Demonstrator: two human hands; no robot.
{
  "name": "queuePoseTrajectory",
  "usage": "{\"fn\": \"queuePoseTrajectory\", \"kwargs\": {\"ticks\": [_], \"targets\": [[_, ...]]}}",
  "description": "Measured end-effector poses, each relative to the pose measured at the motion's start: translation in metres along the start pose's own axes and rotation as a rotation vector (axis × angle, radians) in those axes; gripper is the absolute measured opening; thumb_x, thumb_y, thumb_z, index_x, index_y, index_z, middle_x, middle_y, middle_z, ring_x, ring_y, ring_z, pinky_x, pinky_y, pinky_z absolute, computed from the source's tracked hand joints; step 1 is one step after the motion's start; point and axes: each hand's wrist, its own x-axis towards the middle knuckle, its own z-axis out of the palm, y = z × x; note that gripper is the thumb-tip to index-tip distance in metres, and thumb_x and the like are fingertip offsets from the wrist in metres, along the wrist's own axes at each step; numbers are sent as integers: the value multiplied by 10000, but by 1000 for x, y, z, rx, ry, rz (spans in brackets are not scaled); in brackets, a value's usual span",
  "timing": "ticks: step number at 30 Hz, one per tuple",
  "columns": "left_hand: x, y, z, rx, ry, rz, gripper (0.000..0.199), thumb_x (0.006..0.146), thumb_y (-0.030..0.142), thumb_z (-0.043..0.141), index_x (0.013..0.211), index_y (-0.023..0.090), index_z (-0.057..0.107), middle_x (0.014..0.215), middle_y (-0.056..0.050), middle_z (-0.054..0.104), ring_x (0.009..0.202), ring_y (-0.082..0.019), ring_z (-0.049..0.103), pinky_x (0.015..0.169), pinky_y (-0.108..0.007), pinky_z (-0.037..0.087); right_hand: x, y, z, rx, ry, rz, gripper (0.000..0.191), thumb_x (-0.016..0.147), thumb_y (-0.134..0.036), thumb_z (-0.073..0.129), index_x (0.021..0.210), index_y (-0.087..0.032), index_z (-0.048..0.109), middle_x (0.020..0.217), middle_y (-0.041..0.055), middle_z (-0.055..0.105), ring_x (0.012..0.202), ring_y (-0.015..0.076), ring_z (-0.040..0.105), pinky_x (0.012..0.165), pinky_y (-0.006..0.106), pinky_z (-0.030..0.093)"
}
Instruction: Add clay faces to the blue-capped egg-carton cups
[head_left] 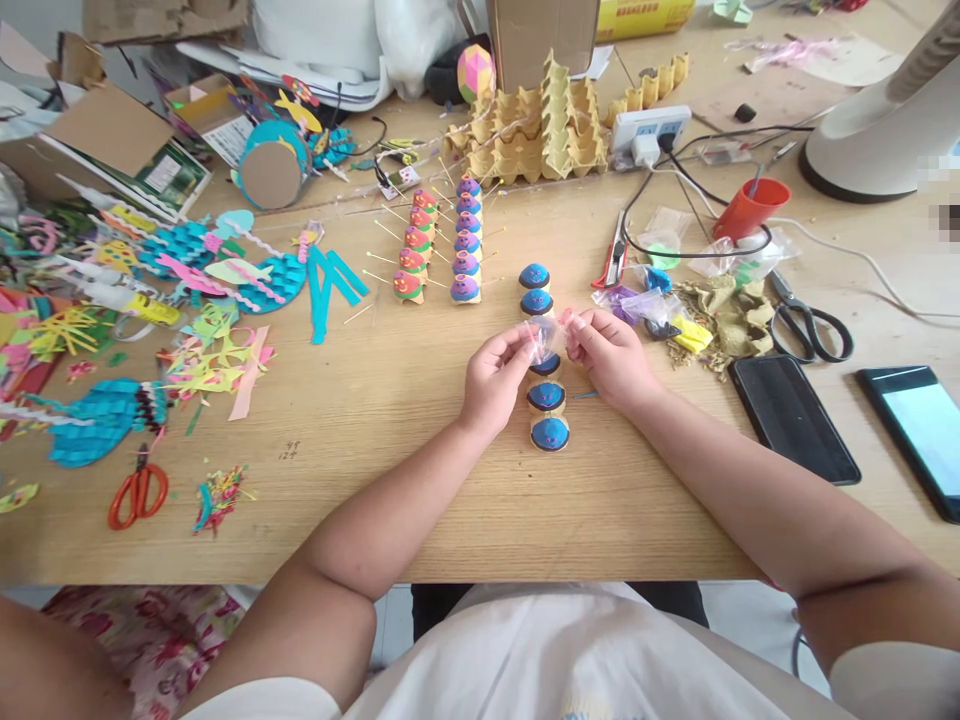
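Observation:
Between my two hands a small clear plastic bag is held, with something pink at its right end. My left hand pinches the bag's left side. On the right, my right hand pinches the other end with thumb and finger. Below them lies a row of egg-carton cups covered in blue clay with small faces; the hands and bag hide part of it. Farther left stand a purple row and a red-orange row of similar cups, with yellow-tipped sticks poking out.
To the right are clay bags, torn carton pieces, black scissors, a red cutter, a red cup and two phones. Orange-handled scissors and paper crafts lie left. Egg trays stand behind.

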Motion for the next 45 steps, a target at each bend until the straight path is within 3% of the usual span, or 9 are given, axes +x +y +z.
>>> {"fn": "queuePoseTrajectory", "kwargs": {"ticks": [5,11,22,29,35,41,45], "targets": [[0,-1,0,-6,-6,1,445,771,550,929,1068,230,847,1121,-76,861,1012,-193,789,932,-319,621,0,0,0,-25,18,-20,571,757,-704,880,675,-220,589,633,-40,546,601,94,430,586,266,356],[1,2,1,-37,18,-21,427,746,530,947,1034,230,848,1118,-81,862,1039,-210,788,954,-347,623,1,-2,-1,100,-17,89,470,707,-586,954,980,-257,758,891,-22,697,724,102,560,663,252,464],[0,2,1,-12,-9,-23,410,772,527,928,1047,235,844,1115,-75,861,1045,-210,791,959,-346,624,0,1,0,-73,25,-123,456,758,-662,901,810,-227,776,692,-22,630,646,105,515,630,280,451],[0,3,1,-22,14,-19,421,762,526,938,1049,232,844,1140,-76,860,1091,-224,790,992,-358,619,-1,-2,0,-82,16,-93,510,746,-649,914,1059,-262,802,886,-1,724,735,121,572,678,285,519],[-1,4,2,-38,32,-11,409,760,528,939,1035,240,848,1113,-63,864,1059,-200,790,971,-329,619,0,-1,0,-106,47,-79,487,721,-673,917,818,-223,758,721,-18,652,661,108,526,639,278,481],[-1,5,4,-30,82,-12,478,729,562,951,1048,226,833,1112,-73,860,1046,-215,794,985,-363,620,1,1,-2,-167,64,-74,503,756,-707,869,869,-226,775,742,-15,664,674,117,533,652,288,474],[-1,6,5,-36,90,-10,499,726,587,949,1046,222,835,1091,-72,862,1041,-218,797,978,-364,624,1,0,-3,-215,71,-65,510,773,-709,855,805,-215,736,709,-17,647,663,114,523,655,292,447]]}}
